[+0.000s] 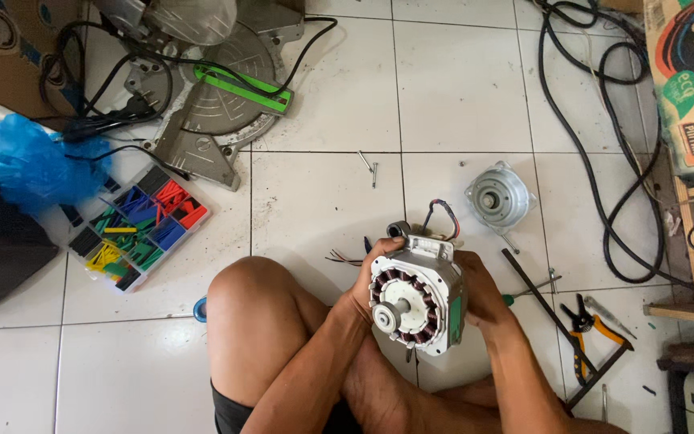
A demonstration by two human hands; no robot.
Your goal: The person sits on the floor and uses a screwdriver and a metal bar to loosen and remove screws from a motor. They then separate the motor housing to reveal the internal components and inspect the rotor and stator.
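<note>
Both hands clasp the motor (417, 294) above the lap: left hand (373, 277) wraps its left edge, right hand (480, 289) braces the right, tilting the copper windings toward the eye. The end cover (499, 195) lies on the floor beyond.

The motor (417, 293) is held between the left hand (371, 277) and the right hand (480, 289), above the floor (459, 80). A round cap (498, 197) lies behind it. Pliers (587, 329) lie to its right, a parts box (134, 225) to its left.
</note>
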